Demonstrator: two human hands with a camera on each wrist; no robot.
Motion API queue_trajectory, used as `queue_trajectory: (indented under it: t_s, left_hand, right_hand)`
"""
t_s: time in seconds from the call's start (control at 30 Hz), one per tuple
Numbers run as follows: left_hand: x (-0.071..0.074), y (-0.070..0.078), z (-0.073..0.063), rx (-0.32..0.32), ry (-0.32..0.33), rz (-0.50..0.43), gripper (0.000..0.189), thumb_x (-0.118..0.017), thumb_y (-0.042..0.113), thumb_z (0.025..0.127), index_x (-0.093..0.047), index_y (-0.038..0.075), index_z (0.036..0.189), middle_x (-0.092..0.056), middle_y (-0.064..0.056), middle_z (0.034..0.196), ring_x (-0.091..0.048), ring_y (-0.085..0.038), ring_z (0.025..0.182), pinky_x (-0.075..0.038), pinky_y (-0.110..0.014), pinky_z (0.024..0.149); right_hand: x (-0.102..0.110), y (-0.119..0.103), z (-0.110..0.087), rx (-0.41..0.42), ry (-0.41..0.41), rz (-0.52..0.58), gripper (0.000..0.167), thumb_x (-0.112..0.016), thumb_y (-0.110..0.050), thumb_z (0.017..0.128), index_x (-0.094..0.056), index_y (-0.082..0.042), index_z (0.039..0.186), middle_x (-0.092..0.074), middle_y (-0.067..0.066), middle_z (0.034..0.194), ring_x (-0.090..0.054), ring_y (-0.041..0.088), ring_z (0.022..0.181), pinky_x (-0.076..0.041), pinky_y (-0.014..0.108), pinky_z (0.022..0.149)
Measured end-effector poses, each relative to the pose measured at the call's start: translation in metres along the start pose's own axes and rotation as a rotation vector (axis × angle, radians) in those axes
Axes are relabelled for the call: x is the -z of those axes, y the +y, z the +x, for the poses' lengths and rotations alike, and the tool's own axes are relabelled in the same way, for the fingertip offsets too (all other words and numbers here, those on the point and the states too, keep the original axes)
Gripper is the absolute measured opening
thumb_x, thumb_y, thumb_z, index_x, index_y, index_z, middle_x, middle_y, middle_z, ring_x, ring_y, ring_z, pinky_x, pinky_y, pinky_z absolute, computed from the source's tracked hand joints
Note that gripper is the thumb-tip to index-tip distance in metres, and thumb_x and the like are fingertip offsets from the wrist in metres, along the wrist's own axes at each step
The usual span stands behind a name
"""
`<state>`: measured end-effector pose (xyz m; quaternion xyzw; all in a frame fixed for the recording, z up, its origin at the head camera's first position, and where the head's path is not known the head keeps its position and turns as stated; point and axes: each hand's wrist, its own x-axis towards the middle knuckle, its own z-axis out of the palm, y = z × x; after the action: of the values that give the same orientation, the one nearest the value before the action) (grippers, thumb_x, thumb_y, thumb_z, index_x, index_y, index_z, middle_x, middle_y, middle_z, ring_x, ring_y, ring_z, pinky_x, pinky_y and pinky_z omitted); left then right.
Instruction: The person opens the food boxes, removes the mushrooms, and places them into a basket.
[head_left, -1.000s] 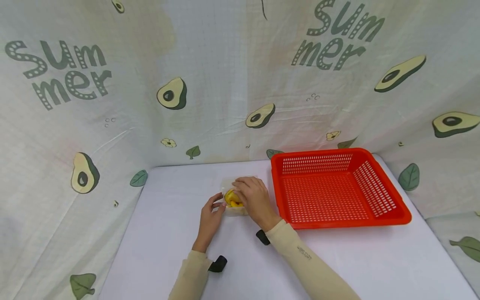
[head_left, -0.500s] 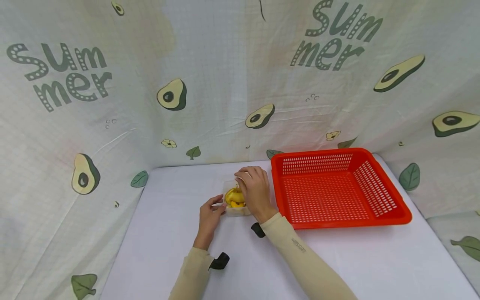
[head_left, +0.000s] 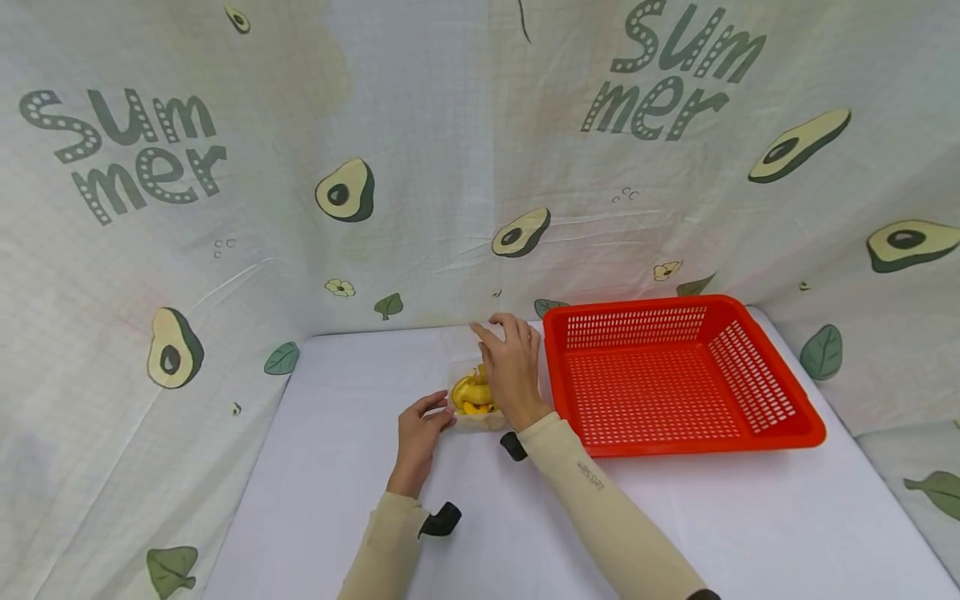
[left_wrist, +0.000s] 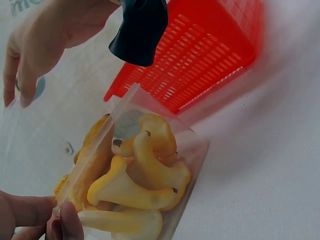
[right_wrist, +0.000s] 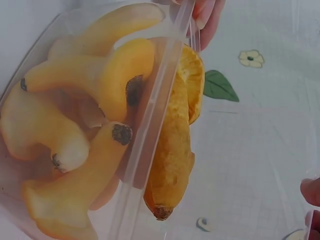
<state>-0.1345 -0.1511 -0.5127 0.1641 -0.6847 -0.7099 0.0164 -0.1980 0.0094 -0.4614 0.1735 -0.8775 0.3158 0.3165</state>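
A clear plastic box (head_left: 480,423) with a hinged see-through lid (right_wrist: 250,165) sits on the table, its lid swung up toward the backdrop. Inside lie several yellow mushrooms (left_wrist: 160,170), trumpet-shaped with dark stem ends; one mushroom (right_wrist: 171,155) shows above the rim in the right wrist view. My left hand (head_left: 418,433) pinches the box rim at its left side, thumb and fingers on either side of it. Beyond the box, my right hand (head_left: 513,367) reaches to the lid's outer edge, thumb and index finger spread apart there.
A red plastic basket (head_left: 573,417) with slotted walls stands close by the box on the right. White cloth covers the table (head_left: 337,383). Behind rises a hanging cloth (head_left: 420,250) printed with avocados and leaves. Dark wrist mounts (head_left: 441,520) stick out from both sleeves.
My right hand has moved away from me, swinging the lid back, and its thumb and index finger have parted. More of the mushrooms shows. The left hand stays at the box.
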Motion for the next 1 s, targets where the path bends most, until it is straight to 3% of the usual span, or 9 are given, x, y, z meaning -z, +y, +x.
queue_trajectory:
  t_s: [0.3, 0.6, 1.0]
  left_hand:
    - [0.0, -0.002, 0.003, 0.002, 0.001, -0.05, 0.039, -0.067, -0.014, 0.093, -0.063, -0.017, 0.131, -0.062, -0.018, 0.11, -0.067, -0.01, 0.078, -0.064, -0.02, 0.073]
    - [0.001, -0.001, 0.004, 0.007, -0.004, -0.054, 0.039, -0.067, -0.016, 0.092, -0.063, -0.018, 0.131, -0.064, -0.019, 0.11, -0.068, -0.009, 0.078, -0.065, -0.02, 0.073]
    - [0.003, 0.0, 0.004, 0.039, -0.01, -0.035, 0.042, -0.069, -0.013, 0.093, -0.062, -0.016, 0.134, -0.064, -0.02, 0.115, -0.069, -0.011, 0.08, -0.066, -0.023, 0.075]
  right_hand:
    - [0.001, 0.002, 0.005, -0.037, -0.108, -0.052, 0.044, -0.076, -0.01, 0.098, -0.07, -0.014, 0.141, -0.058, 0.015, 0.141, -0.05, 0.033, 0.132, -0.043, 0.053, 0.113]
    - [-0.001, 0.012, 0.013, -0.112, -0.107, 0.123, 0.04, -0.076, -0.008, 0.098, -0.071, -0.009, 0.138, -0.061, 0.014, 0.143, -0.051, 0.034, 0.134, -0.039, 0.054, 0.115]
    - [0.002, 0.016, 0.017, -0.112, -0.146, 0.164, 0.045, -0.076, -0.005, 0.096, -0.069, -0.007, 0.14, -0.061, 0.015, 0.145, -0.05, 0.035, 0.137, -0.038, 0.054, 0.118]
